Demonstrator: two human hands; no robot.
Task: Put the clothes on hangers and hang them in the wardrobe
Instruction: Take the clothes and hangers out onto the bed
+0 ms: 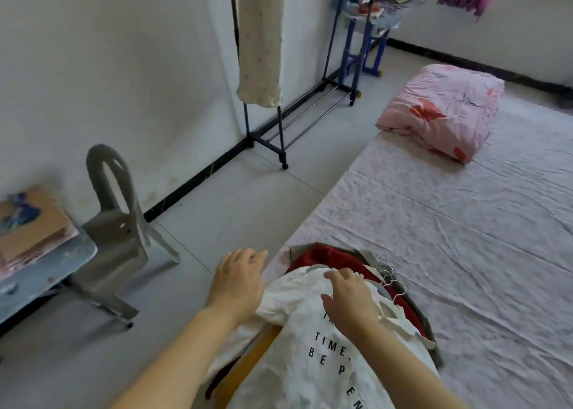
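Note:
A white T-shirt (313, 356) with black letters lies on top of a pile of clothes at the bed's near corner. Under it show a red garment (333, 258), something yellow (260, 346) and an olive piece. Several wire hangers (387, 272) stick out at the pile's right side. My left hand (237, 284) rests on the shirt's left edge with fingers spread. My right hand (352, 297) lies flat on the shirt near its collar, fingers relaxed. A black clothes rack (263, 120) stands by the wall, with a cream spotted garment (259, 36) hanging on it.
The bed (465, 238) has a pale pink sheet and a folded pink floral quilt (443, 110) at its far end. A grey plastic chair (117, 222) and a low table (34, 259) stand at left. A blue stand (366, 45) sits behind the rack. Tiled floor runs between.

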